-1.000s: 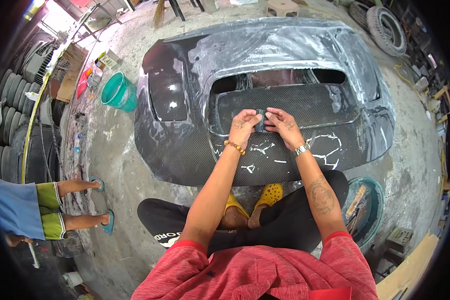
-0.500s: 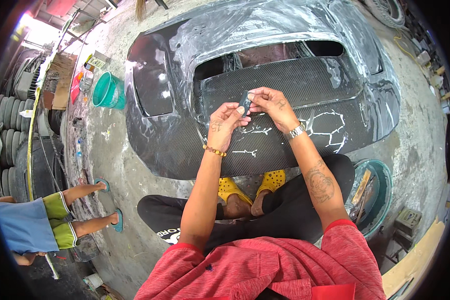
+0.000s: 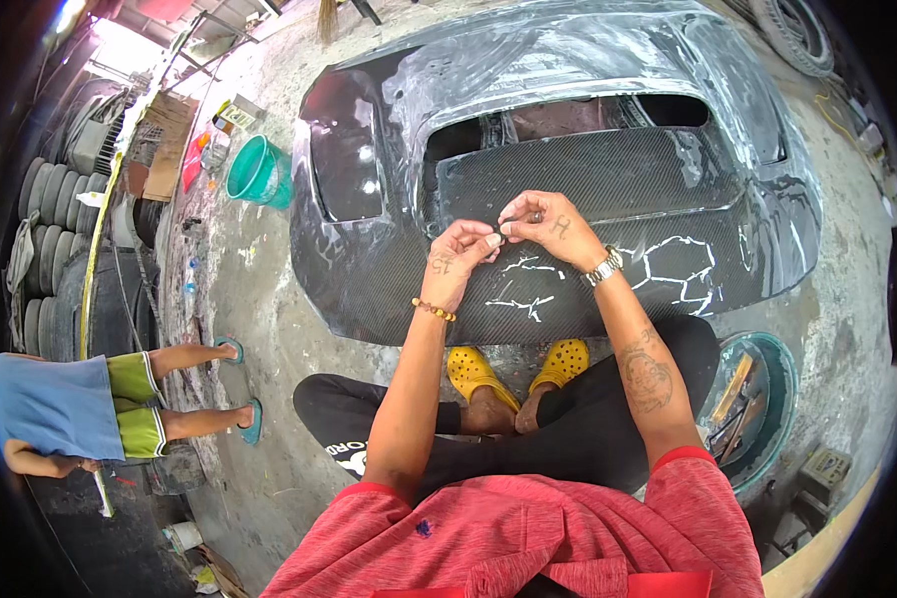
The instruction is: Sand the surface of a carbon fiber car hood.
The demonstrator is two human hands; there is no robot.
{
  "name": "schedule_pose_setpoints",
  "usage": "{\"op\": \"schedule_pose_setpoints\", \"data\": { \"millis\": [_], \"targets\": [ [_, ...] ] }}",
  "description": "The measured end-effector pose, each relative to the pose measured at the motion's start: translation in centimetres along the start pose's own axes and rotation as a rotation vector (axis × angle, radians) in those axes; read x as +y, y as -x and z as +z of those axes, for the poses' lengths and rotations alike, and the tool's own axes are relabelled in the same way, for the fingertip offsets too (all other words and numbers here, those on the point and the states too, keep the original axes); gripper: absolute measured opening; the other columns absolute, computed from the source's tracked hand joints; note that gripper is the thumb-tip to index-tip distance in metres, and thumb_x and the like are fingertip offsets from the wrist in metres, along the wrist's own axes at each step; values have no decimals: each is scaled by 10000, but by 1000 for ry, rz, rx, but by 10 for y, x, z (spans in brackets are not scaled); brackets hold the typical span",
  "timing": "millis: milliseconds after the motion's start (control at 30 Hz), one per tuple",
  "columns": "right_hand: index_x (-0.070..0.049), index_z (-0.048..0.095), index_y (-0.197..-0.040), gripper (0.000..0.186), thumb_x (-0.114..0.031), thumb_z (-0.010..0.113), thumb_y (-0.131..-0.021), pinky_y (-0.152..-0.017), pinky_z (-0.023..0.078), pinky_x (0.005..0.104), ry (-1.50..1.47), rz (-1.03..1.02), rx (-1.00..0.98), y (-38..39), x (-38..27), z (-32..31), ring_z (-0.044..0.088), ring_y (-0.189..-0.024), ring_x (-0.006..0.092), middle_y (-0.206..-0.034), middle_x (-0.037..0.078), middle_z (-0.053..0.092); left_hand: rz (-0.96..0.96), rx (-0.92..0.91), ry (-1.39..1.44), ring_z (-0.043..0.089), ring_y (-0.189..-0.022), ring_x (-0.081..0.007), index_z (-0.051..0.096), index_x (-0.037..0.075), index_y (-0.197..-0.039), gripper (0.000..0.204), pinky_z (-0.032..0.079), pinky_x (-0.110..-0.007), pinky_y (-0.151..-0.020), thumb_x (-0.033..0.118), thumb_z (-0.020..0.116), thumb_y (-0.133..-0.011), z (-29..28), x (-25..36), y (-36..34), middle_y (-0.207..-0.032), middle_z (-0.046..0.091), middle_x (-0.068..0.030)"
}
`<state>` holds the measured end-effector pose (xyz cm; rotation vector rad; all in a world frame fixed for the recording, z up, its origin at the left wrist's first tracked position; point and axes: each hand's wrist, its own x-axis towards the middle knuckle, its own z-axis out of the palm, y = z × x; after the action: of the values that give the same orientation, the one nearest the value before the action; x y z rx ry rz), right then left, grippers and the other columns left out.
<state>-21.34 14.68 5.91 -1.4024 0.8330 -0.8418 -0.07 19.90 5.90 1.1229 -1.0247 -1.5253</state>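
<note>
My left hand (image 3: 452, 263) and my right hand (image 3: 553, 225) meet fingertip to fingertip above a dark carbon-weave car hood. Between them they pinch a small dark strip (image 3: 501, 232), now mostly hidden by the fingers and seen almost edge-on; its material cannot be made out. The car hood (image 3: 588, 164) lies in front of my feet, with openings cut in it and whitish smears over its far part. White branching lines (image 3: 680, 267) mark its near surface, some of them below my hands.
At the left stands a green bucket (image 3: 259, 171). A larger green tub (image 3: 782, 399) with tools and sticks sits by my right knee. Another person (image 3: 60, 404) stands at the left, near stacked tires (image 3: 55, 214). A tire (image 3: 792, 35) rests at the far right.
The strip was plainly visible as a flat dark piece half a second ago; now the fingers cover most of it. The view has shifted left, and the other person's arm has moved.
</note>
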Motion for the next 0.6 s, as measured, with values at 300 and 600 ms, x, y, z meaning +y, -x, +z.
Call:
{"op": "schedule_pose_setpoints", "data": {
  "millis": [300, 600],
  "targets": [
    [-28, 655, -1238, 384, -73, 783, -879, -887, 591, 334, 52, -20, 114, 5, 4, -2, 704, -1043, 193, -1144, 143, 721, 162, 176, -563, 667, -807, -93, 785, 1, -1075, 219, 520, -254, -742, 141, 793, -906, -33, -3, -6, -886, 756, -38],
    [-78, 653, -1288, 449, -397, 642, -972, -1155, 333, 567, 1256, -46, 827, 0, 63, -74, 461, -1382, 430, -1441, 203, 558, 496, 698, -1104, 666, -754, -284, 786, 5, -925, 204, 539, -395, -752, 196, 778, -853, -127, 13, -90, -856, 682, -159]
  ]
}}
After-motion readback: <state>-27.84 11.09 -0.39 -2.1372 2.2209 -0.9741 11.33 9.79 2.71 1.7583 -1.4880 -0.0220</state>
